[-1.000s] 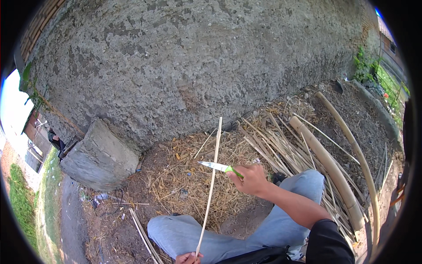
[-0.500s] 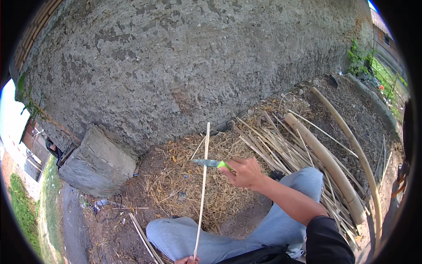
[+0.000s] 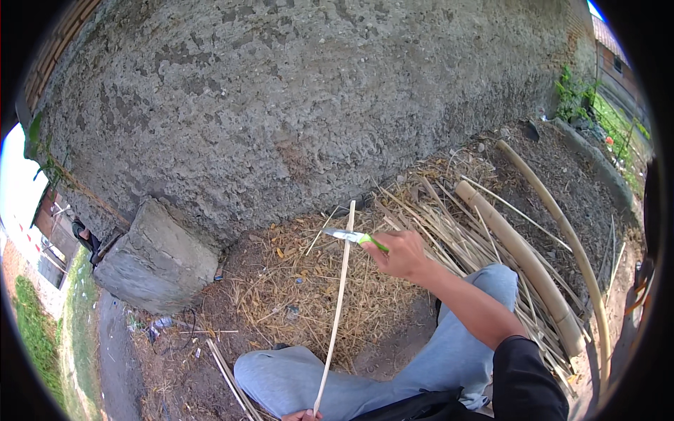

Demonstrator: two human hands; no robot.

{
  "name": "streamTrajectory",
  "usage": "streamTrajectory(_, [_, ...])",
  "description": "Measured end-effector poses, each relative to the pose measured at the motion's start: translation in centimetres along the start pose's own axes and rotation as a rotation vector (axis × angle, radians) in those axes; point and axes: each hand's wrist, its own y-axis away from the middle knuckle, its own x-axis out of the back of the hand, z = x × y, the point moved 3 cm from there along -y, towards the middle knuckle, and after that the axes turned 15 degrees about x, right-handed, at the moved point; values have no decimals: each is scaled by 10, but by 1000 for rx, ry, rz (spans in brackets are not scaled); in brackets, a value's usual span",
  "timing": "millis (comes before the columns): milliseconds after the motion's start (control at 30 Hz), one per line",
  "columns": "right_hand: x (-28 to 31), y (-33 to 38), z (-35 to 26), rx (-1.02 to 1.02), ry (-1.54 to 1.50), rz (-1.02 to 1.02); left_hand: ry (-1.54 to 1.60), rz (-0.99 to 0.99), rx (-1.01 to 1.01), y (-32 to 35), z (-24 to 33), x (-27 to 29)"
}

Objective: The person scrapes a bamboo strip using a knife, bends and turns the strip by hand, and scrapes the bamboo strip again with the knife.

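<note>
Because the knife [image 3: 342, 234] crosses the pale strip [image 3: 338, 309] near its far end, I'd worry about a stroke biting too deep and splitting so slender a piece; whether the edge is cutting, I can't tell from here. The strip could also twist, pinched as it is only at its near end, and send the blade skidding toward the left hand [image 3: 303, 416] or the left knee [image 3: 261, 372].

The right hand [image 3: 401, 254] is wrapped around the green handle, back of the hand upward, forearm stretched forward and inward, blade pointing left. The left hand, mostly cut off at the lower edge, grips the strip low by the lap. The strip slants away over the straw-coloured shavings [image 3: 281, 305].
</note>
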Motion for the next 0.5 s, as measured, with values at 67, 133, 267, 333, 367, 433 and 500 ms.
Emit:
streamTrajectory(67, [1, 6, -17, 119, -67, -32, -10, -17, -20, -6, -1, -1])
streamTrajectory(133, [-4, -3, 11, 17, -22, -91, -31, -16, -15, -2, -10, 4])
streamTrajectory(267, [13, -3, 58, -495, 11, -9, -103, -45, -160, -5, 0, -11])
streamTrajectory(333, [17, -4, 52, -523, -138, 115, -39, -29, -173, -9, 1, -13])
streamTrajectory(367, [21, 2, 44, -663, -353, 149, -42, -39, -156, -7, 2, -16])
streamTrajectory(433, [12, 21, 47, -803, -694, 206, -88, -27, -157, -5, 9, -24])
streamTrajectory(500, [22, 16, 30, -890, -773, 179, -139, 0, -148, -1, 6, -23])
